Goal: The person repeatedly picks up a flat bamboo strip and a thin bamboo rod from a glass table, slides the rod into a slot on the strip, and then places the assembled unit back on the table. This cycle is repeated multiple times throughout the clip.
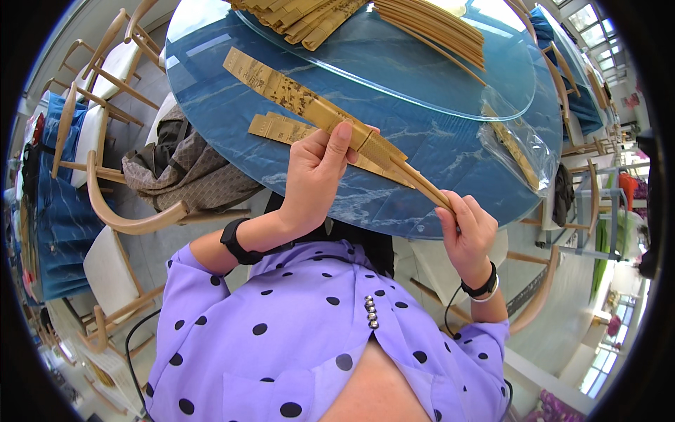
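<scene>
A gold, dark-printed folded fan leaf (281,86) slants across the space in front of me, above the table. My left hand (322,165) is closed round its middle, thumb on top. Out of the leaf's lower right end run slim wooden fan ribs (418,179), their narrow tips pinched in my right hand (467,228). How far the ribs reach inside the leaf is hidden. Beneath, on the blue table, lies another gold folded strip (278,129), partly covered by my left hand and the held leaf.
On the clear glass turntable (394,74) are a pile of gold folded strips (299,17) and a stack of wooden ribs (436,32). A clear plastic bag (538,151) with a gold strip lies on the table's right. Wooden chairs surround the blue marbled table (204,84); one at left holds a brown patterned bag (190,169).
</scene>
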A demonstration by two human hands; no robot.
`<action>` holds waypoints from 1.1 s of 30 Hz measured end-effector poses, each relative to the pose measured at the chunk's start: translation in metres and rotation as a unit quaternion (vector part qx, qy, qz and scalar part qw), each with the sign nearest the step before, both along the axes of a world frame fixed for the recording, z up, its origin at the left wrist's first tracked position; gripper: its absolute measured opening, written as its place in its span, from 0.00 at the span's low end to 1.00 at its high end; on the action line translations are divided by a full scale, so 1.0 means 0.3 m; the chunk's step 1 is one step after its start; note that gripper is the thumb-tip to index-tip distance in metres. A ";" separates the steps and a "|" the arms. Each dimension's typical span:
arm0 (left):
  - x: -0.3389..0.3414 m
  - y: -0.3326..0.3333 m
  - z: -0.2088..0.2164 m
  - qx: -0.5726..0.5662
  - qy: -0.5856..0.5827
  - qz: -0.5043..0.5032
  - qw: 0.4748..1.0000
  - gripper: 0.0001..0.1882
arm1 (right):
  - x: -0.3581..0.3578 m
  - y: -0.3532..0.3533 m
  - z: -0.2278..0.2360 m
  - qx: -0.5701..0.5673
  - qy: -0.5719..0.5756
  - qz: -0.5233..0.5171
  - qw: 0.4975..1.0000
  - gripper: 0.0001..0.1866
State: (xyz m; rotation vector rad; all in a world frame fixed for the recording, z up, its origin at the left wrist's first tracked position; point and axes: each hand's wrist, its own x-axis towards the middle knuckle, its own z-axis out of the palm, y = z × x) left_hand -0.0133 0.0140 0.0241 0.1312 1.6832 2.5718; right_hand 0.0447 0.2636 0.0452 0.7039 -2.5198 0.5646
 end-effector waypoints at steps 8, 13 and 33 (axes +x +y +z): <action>-0.025 -0.020 0.007 0.046 0.027 -0.007 0.999 0.23 | -0.006 -0.018 0.009 -0.016 0.011 0.006 1.000 0.14; -0.002 -0.006 0.011 0.008 0.037 0.017 0.999 0.23 | -0.010 -0.027 0.010 -0.022 0.005 0.007 1.000 0.15; -0.030 -0.050 0.040 0.008 0.009 0.054 0.998 0.15 | 0.001 -0.004 -0.010 -0.013 -0.035 -0.013 0.999 0.12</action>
